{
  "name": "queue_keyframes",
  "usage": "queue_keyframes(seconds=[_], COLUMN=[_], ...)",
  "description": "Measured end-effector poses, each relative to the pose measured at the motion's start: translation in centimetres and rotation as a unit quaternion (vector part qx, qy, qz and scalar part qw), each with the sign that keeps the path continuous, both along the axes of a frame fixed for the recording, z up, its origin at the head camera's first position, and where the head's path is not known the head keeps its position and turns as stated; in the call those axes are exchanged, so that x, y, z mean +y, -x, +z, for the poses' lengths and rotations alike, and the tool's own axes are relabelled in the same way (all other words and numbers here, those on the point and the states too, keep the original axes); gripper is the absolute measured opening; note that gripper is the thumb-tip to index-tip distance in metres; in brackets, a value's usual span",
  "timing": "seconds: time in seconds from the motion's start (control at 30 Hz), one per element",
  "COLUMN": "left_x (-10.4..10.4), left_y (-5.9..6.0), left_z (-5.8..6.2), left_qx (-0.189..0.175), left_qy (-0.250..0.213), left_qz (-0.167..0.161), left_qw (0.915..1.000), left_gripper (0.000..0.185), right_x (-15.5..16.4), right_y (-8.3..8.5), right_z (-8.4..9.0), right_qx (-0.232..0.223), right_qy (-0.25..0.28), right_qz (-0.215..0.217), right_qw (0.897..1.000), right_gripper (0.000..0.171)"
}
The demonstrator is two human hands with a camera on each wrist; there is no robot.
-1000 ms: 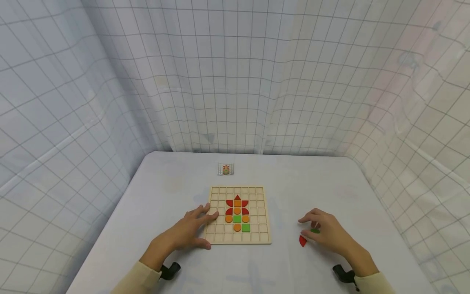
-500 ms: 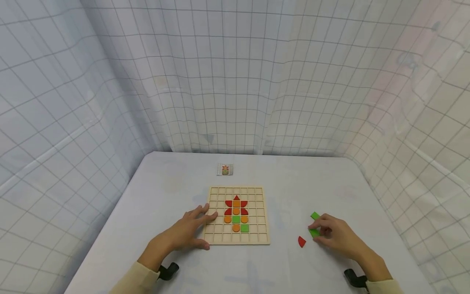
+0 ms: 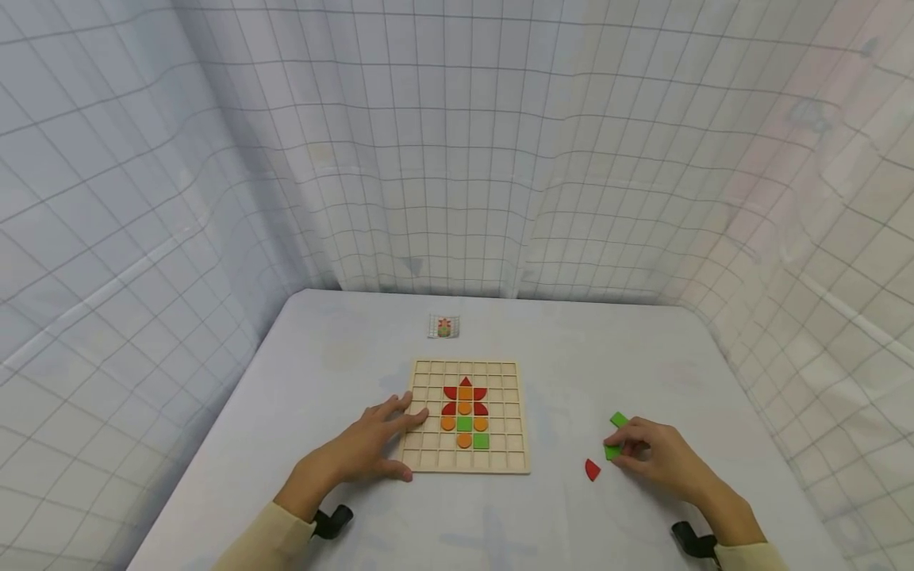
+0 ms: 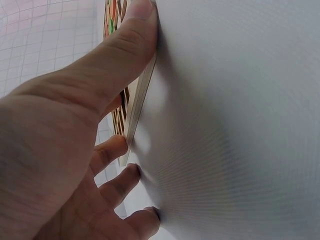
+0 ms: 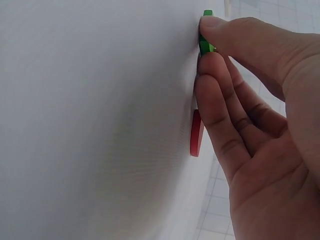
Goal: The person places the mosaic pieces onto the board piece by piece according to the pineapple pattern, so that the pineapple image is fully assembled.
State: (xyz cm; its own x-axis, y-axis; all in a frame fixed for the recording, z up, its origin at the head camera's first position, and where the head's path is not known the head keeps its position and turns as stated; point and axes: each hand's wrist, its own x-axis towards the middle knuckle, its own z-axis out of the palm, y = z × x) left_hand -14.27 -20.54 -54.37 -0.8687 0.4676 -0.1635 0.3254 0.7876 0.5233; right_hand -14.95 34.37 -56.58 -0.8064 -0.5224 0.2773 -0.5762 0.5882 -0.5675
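Note:
A square wooden grid board [image 3: 505,458] lies flat on the table. Red, orange and green tiles fill some of its middle cells. The left hand [image 3: 360,450] rests spread along the board's left edge, its thumb [image 4: 120,55] at the near corner. Right of the board, the right hand [image 3: 660,456] pinches a green square tile [image 3: 612,452] at the table surface between thumb and fingers. Another green tile [image 3: 619,419] lies just beyond its fingertips. A red tile with one curved edge [image 3: 593,469] lies to the left of this hand, apart from it.
Behind the board lies a small card [image 3: 443,327] with a coloured pattern on a grid. White grid-patterned curtains [image 3: 457,159] stand around the back and sides of the white table [image 3: 343,333].
The right hand has moved right from beside the red tile and closed its fingertips on a green tile. The red tile and second green tile are now uncovered. The left hand stays put.

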Motion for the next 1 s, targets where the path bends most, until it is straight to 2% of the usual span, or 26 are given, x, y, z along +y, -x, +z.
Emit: queue_keyframes(seconds=[0.27, 0.57, 1.0], left_x=[0.2, 0.3, 0.1], left_y=[-0.2, -0.4, -0.4], left_z=[0.4, 0.7, 0.5], left_qx=[-0.013, -0.011, -0.01], left_qy=[-0.008, -0.001, -0.007], left_qz=[0.003, 0.008, 0.007], left_qw=[0.9999, 0.9999, 0.9999], left_gripper=[0.105, 0.105, 0.104], right_x=[-0.5, -1.7, -3.7], right_y=[0.0, 0.2, 0.5], right_z=[-0.1, 0.2, 1.0], right_qx=[0.006, 0.016, 0.014], right_qy=[0.005, 0.001, 0.018], right_qz=[-0.015, -0.041, -0.031], right_qw=[1.0, 0.999, 0.999], right_gripper=[0.033, 0.037, 0.036])
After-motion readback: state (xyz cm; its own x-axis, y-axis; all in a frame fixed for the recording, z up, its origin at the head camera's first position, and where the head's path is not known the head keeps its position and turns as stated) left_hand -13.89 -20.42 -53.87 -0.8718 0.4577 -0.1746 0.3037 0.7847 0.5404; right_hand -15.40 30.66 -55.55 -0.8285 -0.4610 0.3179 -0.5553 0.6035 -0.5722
